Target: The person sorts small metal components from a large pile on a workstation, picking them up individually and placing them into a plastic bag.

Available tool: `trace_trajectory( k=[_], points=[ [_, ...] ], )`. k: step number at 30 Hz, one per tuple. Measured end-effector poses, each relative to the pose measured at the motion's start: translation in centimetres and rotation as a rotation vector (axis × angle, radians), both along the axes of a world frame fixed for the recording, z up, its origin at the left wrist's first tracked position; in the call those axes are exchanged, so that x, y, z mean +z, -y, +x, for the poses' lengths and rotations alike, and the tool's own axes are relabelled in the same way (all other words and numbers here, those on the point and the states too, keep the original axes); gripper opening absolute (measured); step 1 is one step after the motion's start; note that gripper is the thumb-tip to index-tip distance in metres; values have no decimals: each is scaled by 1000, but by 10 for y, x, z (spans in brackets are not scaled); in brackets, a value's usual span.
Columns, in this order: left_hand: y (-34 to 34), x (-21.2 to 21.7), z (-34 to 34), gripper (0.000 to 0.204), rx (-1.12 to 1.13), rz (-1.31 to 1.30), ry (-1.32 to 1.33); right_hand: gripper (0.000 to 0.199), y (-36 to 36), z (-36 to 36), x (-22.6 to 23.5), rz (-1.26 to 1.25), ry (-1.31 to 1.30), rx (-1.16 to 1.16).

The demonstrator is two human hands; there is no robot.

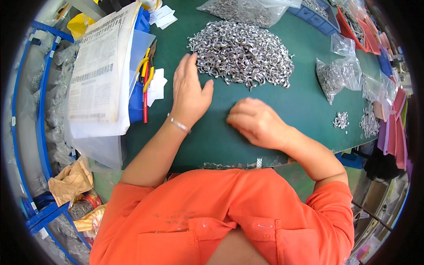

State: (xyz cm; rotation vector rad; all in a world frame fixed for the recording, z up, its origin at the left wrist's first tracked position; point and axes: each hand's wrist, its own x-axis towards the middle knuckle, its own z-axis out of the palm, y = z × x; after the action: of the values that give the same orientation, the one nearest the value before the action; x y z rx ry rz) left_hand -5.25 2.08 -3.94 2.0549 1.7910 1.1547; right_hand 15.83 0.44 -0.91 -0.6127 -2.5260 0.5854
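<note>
A broad heap of small, shiny, curved metal pieces [247,53] lies on the green tabletop [212,145]. At the heap's left edge, my left hand [191,90] rests with its fingers stretched out and the thumb apart, holding nothing. Its fingertips are beside the nearest pieces. My right hand [258,123] is just in front of the heap, over the table, with its fingers curled in. It is slightly blurred, and what the fingers hold, if anything, is hidden.
Left of the heap, pliers with yellow handles [145,73] and a red pen [145,106] lie beside printed sheets [95,70]. Bags of metal pieces [335,75] and a blue bin [318,20] stand at the right and back. Small piles of rings [341,120] lie at right.
</note>
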Motion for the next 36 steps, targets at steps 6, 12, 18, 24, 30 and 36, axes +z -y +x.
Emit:
trace_trajectory(
  k=[6,12,18,24,30,36],
  points=[
    [2,9,28,54,-48,-42,-84,41,-13,1,-5,213,61,-312],
    [36,13,32,30,-351,-90,49,38,7,20,-7,17,-59,-424],
    [8,27,34,19,-372,-81,179,28,22,35,1,5,-39,-586],
    [43,22,20,14,-545,-105,-64,19,59,12,-6,-40,-76,-603],
    [70,26,24,12,-568,-267,71,13,59,11,-17,-50,-197,-587],
    [65,43,26,16,-477,-1055,1001,15,65,9,-1,-217,-434,-483]
  ],
)
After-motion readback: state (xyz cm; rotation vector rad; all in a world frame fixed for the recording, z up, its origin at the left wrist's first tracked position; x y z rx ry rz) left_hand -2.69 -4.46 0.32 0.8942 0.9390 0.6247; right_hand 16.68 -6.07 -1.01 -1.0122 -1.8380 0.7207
